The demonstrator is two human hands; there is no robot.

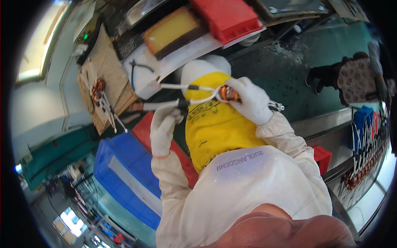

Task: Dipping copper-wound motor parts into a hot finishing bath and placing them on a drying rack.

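My right hand [252,100], in a white glove, is closed around a copper-wire coil [228,94] bound with white bands. White-sleeved leads [178,87] with dark sections run left from the coil, and more lead ends [276,106] stick out right of the glove. My left hand [162,129], also gloved in white, has its fingers curled just below a thicker white-sleeved lead [159,105]. Whatever its fingertips grip, if anything, is hidden. Both hands are above my lap, which a yellow apron [223,124] covers.
Another coil [98,89] with white leads lies on a worn board [118,84] at left. Ahead are pliers-like dark handles [134,72], a yellow block [173,33] and a red bin [225,18]. A blue bin [124,173] stands lower left. Several coils [359,175] line the right; a person [357,78] is beyond.
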